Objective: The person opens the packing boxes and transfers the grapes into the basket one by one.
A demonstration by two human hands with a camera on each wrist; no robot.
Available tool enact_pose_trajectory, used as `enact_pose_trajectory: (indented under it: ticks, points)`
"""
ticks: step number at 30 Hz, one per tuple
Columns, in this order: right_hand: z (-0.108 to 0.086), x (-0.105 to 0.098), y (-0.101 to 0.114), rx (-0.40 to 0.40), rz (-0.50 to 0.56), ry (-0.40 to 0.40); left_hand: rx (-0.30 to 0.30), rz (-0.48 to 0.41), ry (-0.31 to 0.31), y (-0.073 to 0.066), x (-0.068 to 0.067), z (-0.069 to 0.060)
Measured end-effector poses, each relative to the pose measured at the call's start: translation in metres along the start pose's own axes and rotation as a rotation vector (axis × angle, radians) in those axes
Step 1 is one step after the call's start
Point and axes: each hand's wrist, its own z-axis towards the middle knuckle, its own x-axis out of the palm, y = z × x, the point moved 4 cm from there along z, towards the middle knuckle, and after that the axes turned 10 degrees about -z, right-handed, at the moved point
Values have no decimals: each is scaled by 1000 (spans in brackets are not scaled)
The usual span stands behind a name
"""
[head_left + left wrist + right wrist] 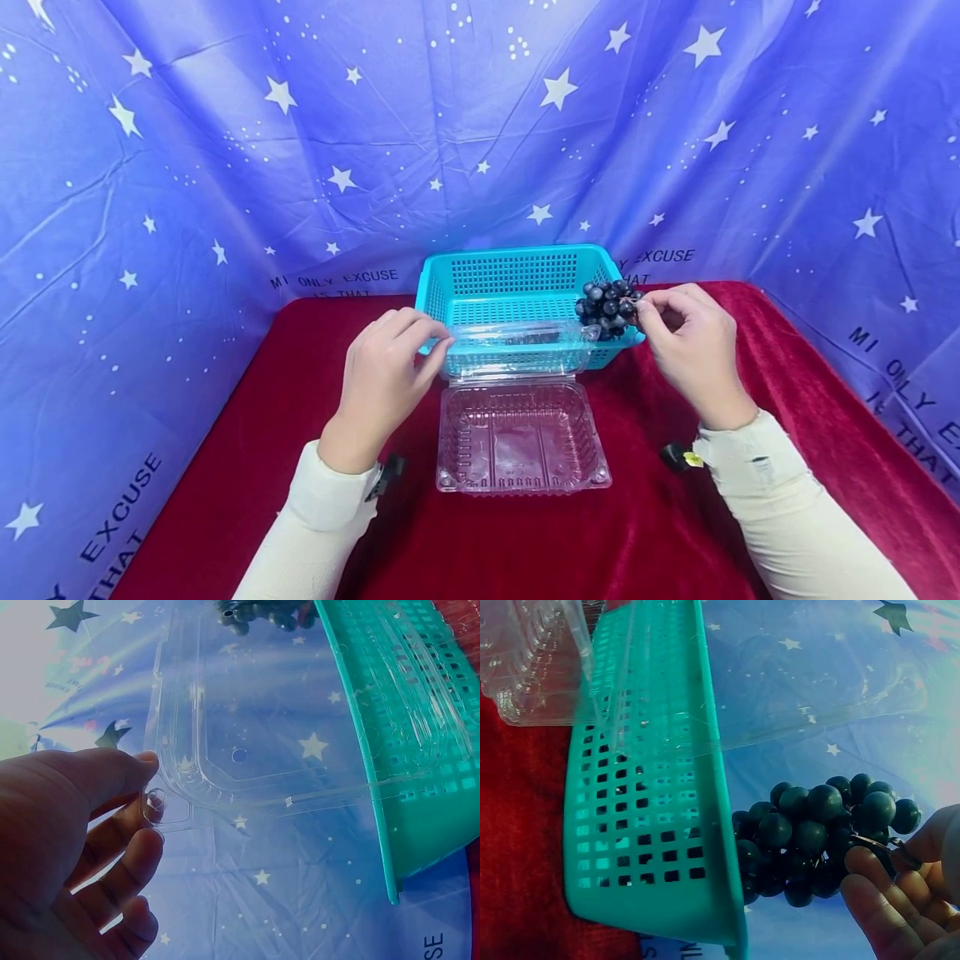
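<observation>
A clear plastic clamshell box (517, 442) lies open on the red cloth, its base toward me and its lid (517, 337) raised against the basket's near side. My left hand (390, 367) pinches the lid's corner tab between thumb and fingers, as the left wrist view shows up close. By its stem, my right hand (693, 346) holds a bunch of dark grapes (606, 307) at the right end of the turquoise basket (517, 258). In the right wrist view the grapes (810, 832) hang beside the basket's rim. Whether they touch the basket cannot be seen.
Red velvet cloth (645, 533) covers the table. A blue curtain (450, 125) printed with white stars hangs behind and along both sides. The basket stands at the back of the table, just behind the box.
</observation>
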Motion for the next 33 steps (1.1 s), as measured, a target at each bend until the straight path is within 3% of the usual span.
enact_pose_trajectory:
  ticks: [12, 27, 33]
  points:
    - [-5, 15, -8, 15, -43, 68, -4, -42, 12, 1, 1, -1]
    - [-12, 31, -14, -87, -98, 87, 5, -40, 9, 0, 1, 0]
    - [-14, 37, -23, -63, -150, 136, -2, -42, 14, 1, 1, -1]
